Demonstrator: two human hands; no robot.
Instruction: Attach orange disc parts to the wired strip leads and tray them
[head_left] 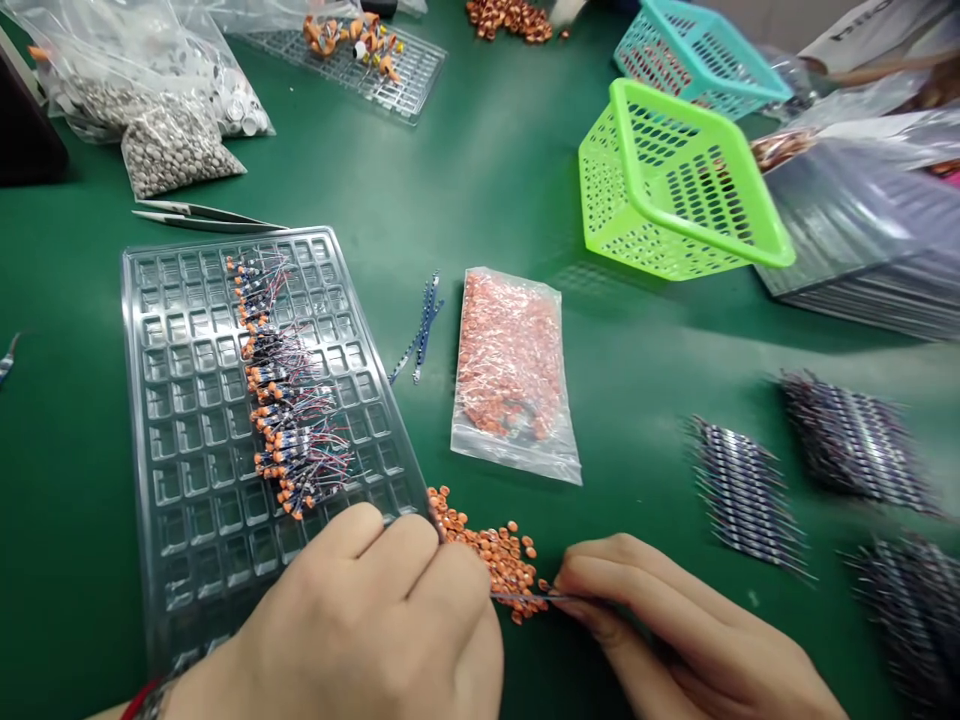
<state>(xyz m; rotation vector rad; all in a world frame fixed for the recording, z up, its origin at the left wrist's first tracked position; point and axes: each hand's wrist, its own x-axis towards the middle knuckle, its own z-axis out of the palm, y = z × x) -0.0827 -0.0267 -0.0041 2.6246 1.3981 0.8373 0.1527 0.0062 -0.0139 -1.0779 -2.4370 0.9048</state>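
Observation:
My left hand (375, 610) is curled closed at the bottom centre, over the near corner of a clear compartment tray (172, 420). My right hand (675, 640) pinches the other end of a thin wire lead (525, 597) that runs between both hands. Just above the lead lies a loose pile of small orange disc components (487, 550). A row of assembled orange-and-blue parts with wires (285, 400) lies down the middle of the tray.
A clear bag of orange components (514, 370) lies at the centre. Bundles of striped wire parts (750, 500) sit to the right. A green basket (675, 185), a teal basket (697, 50), tweezers (202, 215) and bags of metal parts (172, 145) lie farther back.

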